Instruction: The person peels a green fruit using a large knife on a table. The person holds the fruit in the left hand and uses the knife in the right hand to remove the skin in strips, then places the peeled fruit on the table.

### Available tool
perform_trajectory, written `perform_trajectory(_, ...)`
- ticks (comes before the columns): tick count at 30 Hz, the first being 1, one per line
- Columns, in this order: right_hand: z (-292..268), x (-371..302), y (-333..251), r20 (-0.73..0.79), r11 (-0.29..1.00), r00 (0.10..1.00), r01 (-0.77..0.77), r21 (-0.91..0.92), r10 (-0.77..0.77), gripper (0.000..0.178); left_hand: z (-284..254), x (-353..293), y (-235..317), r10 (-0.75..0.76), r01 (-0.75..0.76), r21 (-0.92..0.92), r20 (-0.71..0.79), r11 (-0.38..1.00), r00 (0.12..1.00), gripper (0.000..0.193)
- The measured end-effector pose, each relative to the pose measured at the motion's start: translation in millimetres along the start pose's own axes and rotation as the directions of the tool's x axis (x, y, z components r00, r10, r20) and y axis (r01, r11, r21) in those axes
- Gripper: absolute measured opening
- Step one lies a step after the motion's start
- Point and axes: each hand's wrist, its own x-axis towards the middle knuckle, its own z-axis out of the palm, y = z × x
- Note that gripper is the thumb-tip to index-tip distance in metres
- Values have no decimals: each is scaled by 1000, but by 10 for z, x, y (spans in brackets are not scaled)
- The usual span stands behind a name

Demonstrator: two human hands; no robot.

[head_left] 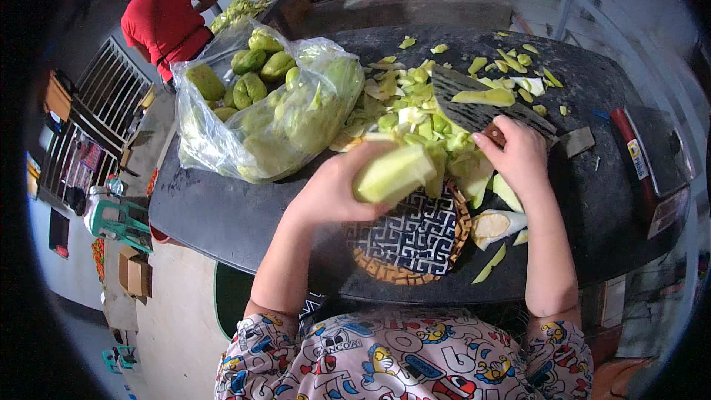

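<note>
Left hand (339, 184): fingers wrapped around a peeled vegetable (397, 175), judged firm, slippery, fairly light; best held broadly at its girth. Right hand (521, 154): fingers grip a brown handle (494, 133).

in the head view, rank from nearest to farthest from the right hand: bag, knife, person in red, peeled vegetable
From the right hand:
1. knife: in its grip
2. peeled vegetable: to its left, in the left hand
3. bag: farther left
4. person in red: upper left, beyond the bag
</note>
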Motion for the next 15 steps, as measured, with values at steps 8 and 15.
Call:
perform_trajectory(8,106,2,-34,49,992,995,96,-87,-92,29,-85,274,203,165,-256,311,289,915,943,73)
perform_trajectory(15,131,-14,56,16,971,987,163,-172,-163,32,360,820,403,221,-249,219,142,944,965,48)
